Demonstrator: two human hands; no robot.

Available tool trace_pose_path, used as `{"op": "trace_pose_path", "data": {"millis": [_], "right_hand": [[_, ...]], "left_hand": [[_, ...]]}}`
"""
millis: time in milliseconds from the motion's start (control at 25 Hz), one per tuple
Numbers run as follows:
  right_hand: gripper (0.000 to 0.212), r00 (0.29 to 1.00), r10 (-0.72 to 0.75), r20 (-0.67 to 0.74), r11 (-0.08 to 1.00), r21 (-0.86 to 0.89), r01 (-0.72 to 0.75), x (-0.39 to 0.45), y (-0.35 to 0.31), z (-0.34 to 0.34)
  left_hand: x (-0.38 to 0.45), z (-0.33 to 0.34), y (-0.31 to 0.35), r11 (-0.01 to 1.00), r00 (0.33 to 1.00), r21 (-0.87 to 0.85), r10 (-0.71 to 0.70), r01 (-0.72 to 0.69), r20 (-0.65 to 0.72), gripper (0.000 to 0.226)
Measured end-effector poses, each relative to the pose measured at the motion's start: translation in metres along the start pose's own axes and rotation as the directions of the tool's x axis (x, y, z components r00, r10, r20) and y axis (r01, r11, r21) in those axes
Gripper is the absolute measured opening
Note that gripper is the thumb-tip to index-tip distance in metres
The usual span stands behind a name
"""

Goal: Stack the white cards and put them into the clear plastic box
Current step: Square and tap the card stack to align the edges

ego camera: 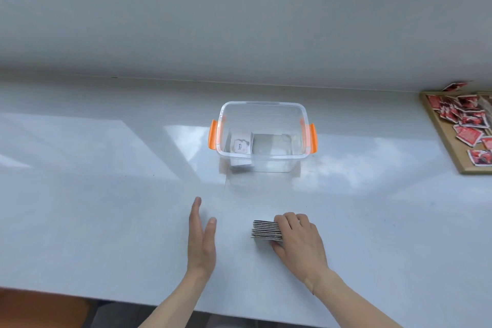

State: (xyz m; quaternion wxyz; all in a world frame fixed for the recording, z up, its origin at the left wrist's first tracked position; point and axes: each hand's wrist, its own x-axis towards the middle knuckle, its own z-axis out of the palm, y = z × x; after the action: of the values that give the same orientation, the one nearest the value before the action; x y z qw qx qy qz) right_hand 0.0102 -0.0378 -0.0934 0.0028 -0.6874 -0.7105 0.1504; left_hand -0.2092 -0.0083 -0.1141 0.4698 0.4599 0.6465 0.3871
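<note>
A card stack (267,231) was clasped under the right hand (298,241); the left hand (200,241) was held flat, empty. Lifting into the clear box (262,157) beyond seemed due.

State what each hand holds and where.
Right hand grips the card stack by its right end, on the table. Left hand is open, holding nothing.

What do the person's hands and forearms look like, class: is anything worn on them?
Both the left hand and the right hand are bare: no gloves, rings, watch or bracelets show. The forearms are uncovered too, with no sleeve in view up to the frame's bottom edge.
</note>
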Motion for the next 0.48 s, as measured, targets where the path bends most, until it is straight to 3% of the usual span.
{"op": "trace_pose_path", "data": {"millis": [80,160,240,320,480], "right_hand": [[0.036,1.000,0.000,0.009,1.000,0.006,0.000,0.001,0.000,0.001],[0.036,1.000,0.008,0.008,1.000,0.017,-0.008,0.002,-0.002,0.000],[0.035,0.999,0.032,-0.006,0.999,0.011,-0.032,0.000,-0.001,-0.001],[0.038,0.999,0.036,-0.020,0.999,-0.011,-0.036,-0.001,0.002,-0.002],[0.041,0.998,0.025,-0.059,1.000,-0.014,-0.026,-0.001,0.002,0.001]], "left_hand": [[-0.004,0.019,0.009,0.989,0.998,-0.135,-0.053,0.055,0.015,0.062],[-0.014,0.052,0.021,0.951,0.981,-0.264,-0.124,0.161,0.152,0.049],[-0.025,0.079,0.029,0.930,0.923,-0.263,-0.156,0.258,0.352,0.041],[-0.023,0.080,0.032,0.936,0.885,-0.210,-0.170,0.282,0.433,0.047],[-0.003,0.059,0.030,0.913,0.975,-0.350,-0.169,0.210,0.144,0.037]]}}
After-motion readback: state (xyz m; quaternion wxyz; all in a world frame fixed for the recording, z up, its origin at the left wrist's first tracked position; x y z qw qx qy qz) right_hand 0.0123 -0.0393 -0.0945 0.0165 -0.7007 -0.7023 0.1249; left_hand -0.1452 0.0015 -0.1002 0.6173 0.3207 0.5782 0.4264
